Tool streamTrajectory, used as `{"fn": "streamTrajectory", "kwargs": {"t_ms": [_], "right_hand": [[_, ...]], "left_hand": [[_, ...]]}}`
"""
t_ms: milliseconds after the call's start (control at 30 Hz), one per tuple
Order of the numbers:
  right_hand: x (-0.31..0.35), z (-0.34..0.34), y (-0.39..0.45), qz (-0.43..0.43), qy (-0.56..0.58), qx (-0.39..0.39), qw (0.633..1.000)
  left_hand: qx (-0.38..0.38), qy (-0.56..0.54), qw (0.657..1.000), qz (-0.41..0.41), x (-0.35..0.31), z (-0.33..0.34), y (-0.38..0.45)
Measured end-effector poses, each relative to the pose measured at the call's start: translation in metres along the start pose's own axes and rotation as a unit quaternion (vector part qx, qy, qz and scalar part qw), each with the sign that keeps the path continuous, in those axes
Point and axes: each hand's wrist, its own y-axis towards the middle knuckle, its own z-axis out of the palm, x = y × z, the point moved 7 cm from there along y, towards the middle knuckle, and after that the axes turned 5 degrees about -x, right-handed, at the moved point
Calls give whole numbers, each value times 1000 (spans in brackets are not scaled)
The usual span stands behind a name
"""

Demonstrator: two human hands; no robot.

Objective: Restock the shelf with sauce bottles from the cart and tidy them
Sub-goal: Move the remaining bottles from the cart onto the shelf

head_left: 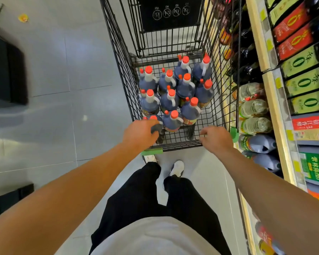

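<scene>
Left grip [140,132] curled over nearest sauce bottle [156,124] at cart's near-left corner; hold looks partial, from above. Right grip [216,138] loosely curled at cart [182,144] near rim, holding nothing discernible. Remaining bottles [175,89] upright, packed touching in basket; shelf [271,100] just right of cart. Risk: heavy bottle slipping from top-only hold, or knocking neighbour over on lift.

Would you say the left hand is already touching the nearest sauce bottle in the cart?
Touching. The head view shows the left hand reaching over the cart rim, its curled fingers wrapped over the top of the nearest sauce bottle, hiding most of its red cap.
</scene>
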Motion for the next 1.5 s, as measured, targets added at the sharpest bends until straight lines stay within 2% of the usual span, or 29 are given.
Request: {"fn": "streamTrajectory", "kwargs": {"t_ms": [167,300,400,533,700,833,967,1100,1333,1400,1500], "right_hand": [[20,-29,24,9,55,-21,998],[33,-49,43,-6,81,-49,996],[34,-65,66,-9,103,-69,992],[29,-90,111,-26,117,-90,989],[24,-122,172,-39,156,-118,980],[18,-128,216,-33,180,-112,977],[16,-112,254,-6,207,-87,974],[15,-86,277,27,217,-66,974],[12,-69,285,51,234,-131,962],[11,-68,287,81,240,-135,958],[6,-70,291,117,232,-135,956]], "left_hand": [[-2,-13,1000,-6,14,-17,22],[-51,-18,998,-11,15,-32,39],[-59,-47,997,5,0,-42,60],[-95,-89,991,31,-23,-56,104],[-105,-117,987,22,-48,-61,172],[-112,-121,986,16,-61,-56,224],[-77,-105,991,23,-60,-30,276],[3,-48,997,67,-61,-2,317],[63,-25,983,172,-66,14,347],[55,-34,988,138,-59,16,354],[-2,-105,993,56,-44,5,362]]}}
